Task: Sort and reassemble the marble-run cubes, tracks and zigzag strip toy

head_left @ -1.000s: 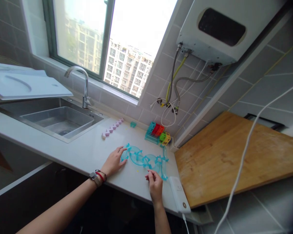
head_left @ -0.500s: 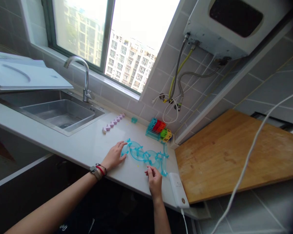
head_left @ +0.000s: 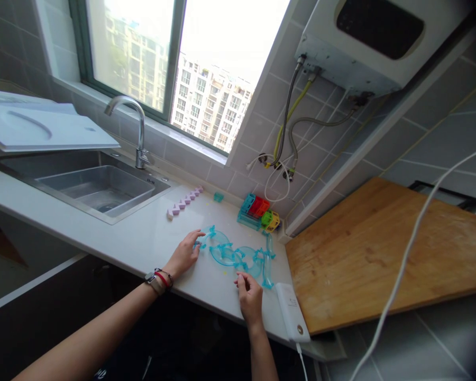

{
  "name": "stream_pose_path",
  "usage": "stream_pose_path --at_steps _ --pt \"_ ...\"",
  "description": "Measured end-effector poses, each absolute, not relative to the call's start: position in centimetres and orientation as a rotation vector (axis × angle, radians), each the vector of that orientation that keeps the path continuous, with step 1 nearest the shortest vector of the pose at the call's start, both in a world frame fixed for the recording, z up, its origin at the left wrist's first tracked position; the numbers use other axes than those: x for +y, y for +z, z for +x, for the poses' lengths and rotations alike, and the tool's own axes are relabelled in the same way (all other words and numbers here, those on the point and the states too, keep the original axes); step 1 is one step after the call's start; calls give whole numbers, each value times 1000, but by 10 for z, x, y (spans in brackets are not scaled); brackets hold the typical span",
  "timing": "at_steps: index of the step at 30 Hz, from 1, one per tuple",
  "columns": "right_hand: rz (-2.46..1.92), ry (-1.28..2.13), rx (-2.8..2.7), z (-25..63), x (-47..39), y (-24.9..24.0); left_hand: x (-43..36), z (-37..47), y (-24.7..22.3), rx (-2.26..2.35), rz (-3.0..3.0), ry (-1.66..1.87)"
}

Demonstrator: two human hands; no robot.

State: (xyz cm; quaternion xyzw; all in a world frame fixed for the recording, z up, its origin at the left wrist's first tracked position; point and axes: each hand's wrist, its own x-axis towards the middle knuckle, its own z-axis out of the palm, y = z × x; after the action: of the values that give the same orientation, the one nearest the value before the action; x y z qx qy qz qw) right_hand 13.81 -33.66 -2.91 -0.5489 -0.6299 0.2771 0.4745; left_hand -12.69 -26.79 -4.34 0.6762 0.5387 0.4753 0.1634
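Translucent blue plastic pieces, curved and linked like toy track (head_left: 223, 255), lie flat across the white countertop (head_left: 150, 238). At their left end is my left hand (head_left: 183, 255), thumb and fingers spread beside a small blue piece (head_left: 200, 245); whether the fingertips touch it is unclear. My right hand (head_left: 249, 296) rests low by the counter's front edge, below the right part of the track. Its fingers are curled with the thumb against them, and anything between them is hidden. A tiny yellow bit (head_left: 225, 273) lies between the hands.
Behind the track stand colourful toy cars (head_left: 258, 205) and a small blue block (head_left: 218, 197). A zigzag row of pink pieces (head_left: 184, 202) lies near the sink (head_left: 99, 185). On the right are a white power bank (head_left: 291, 312) with a cable and a wooden board (head_left: 381, 259).
My left hand has drawn slightly to the left, and its thumb is farther from the linked track. My right hand has hardly moved. The view has shifted a little.
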Motion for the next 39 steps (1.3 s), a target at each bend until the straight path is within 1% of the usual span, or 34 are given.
stream_pose_path --at_steps 3,7,9,11,16,22,25,28,34,39 --pt "-1304 592 -1627 130 -325 -16 -268 -128 -43 1539 1919 1367" --pt "-1265 408 -1729 108 -281 17 -269 -127 -42 1541 1920 1356" --pt "-1358 258 -1875 92 -250 33 -270 -127 -42 1537 1909 1354" --pt "-1597 145 -2106 76 -218 42 -270 -127 -42 1532 1901 1359" --pt "-1792 270 -2346 46 -156 36 -271 -128 -44 1535 1888 1398" --pt "-1943 516 -2581 33 -120 18 -270 -127 -50 1566 1880 1353" --pt "-1930 550 -2568 32 -115 15 -273 -125 -49 1578 1942 1300" --pt "-1839 476 -2475 32 -119 15 -275 -124 -48 1595 2020 1235" --pt "-1586 319 -2213 38 -138 14 -269 -124 -56 1666 1937 1316" --pt "-1462 374 -1909 58 -148 10 -265 -124 -55 1669 1919 1322"
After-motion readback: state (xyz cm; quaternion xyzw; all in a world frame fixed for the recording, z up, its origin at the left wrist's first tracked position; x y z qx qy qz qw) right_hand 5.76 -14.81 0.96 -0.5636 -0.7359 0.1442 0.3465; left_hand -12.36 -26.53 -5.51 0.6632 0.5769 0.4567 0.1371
